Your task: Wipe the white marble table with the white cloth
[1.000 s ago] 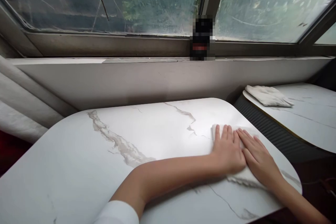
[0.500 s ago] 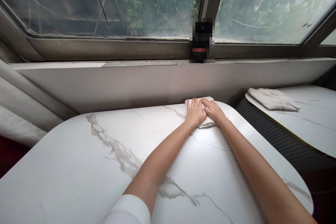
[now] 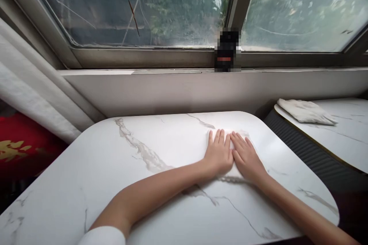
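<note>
A white folded cloth (image 3: 240, 173) lies flat on the white marbled table (image 3: 178, 130), right of its middle. On top of the cloth rests my left hand (image 3: 219, 154), palm down with its fingers stretched out. My right hand (image 3: 247, 157) presses on the cloth just beside it, also flat, fingers spread and angled to the left. The two hands touch near the thumbs and cover most of the cloth; only its edges show.
A second marbled table (image 3: 350, 118) at the right bears a crumpled white cloth (image 3: 306, 111). Behind stand a low wall and window, with a blurred dark object (image 3: 227, 51) on the sill. A white curtain (image 3: 37, 84) and red fabric (image 3: 28, 145) are at the left.
Both hands and the cloth under them have moved from the table's far edge back toward me. My left elbow has bent outward. The view has shifted a little to the left.
</note>
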Tool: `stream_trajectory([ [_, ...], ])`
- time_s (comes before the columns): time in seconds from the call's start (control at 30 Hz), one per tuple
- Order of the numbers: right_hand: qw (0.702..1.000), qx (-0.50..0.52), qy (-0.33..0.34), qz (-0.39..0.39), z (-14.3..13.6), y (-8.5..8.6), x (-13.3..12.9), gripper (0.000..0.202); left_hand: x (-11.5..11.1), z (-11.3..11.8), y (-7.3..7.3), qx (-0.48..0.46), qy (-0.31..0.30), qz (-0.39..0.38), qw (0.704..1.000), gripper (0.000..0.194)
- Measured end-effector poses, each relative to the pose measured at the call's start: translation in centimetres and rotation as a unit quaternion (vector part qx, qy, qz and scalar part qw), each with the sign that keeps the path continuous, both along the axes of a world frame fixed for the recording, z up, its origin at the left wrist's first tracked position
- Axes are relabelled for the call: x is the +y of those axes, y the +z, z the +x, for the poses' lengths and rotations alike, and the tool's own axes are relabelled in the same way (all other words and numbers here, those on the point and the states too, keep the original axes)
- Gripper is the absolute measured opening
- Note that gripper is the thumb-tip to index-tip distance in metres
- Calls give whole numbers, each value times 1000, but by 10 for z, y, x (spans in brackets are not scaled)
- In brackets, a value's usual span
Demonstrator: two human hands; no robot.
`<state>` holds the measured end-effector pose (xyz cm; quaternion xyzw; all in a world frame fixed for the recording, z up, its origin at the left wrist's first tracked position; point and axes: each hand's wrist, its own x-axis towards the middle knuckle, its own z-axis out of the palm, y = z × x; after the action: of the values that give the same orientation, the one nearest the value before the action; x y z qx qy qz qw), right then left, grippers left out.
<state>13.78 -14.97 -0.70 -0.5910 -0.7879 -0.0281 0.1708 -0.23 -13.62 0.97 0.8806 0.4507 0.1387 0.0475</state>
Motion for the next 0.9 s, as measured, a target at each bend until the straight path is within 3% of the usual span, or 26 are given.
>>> stream_trajectory([
  [0.13, 997, 34, 57, 30, -18, -3, -76, 56, -71, -32, 6, -6, -57, -22, 998, 55],
  [0.23, 991, 71, 107, 28, -35, -4, -117, 60, -109, -59, 10, -9, -86, -48, 995, 56],
  [0.3, 987, 91, 133, 17, -46, -6, -131, 61, -123, -76, 13, -10, -92, -65, 994, 57],
  [0.4, 982, 106, 158, -11, -63, -4, -131, 62, -125, -94, 14, -9, -74, -87, 993, 57],
  [0.5, 979, 86, 162, -93, -77, 10, -102, 62, -106, -103, 11, 0, -20, -81, 997, 52],
  [0.63, 945, 15, 208, -253, -90, 37, -24, 70, -55, -109, 1, 5, 74, -38, 997, 52],
  [0.7, 944, -3, 221, -244, -96, 41, 18, 72, -22, -113, -3, 5, 111, -21, 994, 52],
  [0.77, 957, -26, 224, -181, -105, 36, 53, 67, 14, -119, -5, 7, 137, -11, 990, 52],
  [0.9, 974, -58, 208, -64, -125, 20, 105, 64, 78, -136, -4, 24, 136, -7, 990, 52],
])
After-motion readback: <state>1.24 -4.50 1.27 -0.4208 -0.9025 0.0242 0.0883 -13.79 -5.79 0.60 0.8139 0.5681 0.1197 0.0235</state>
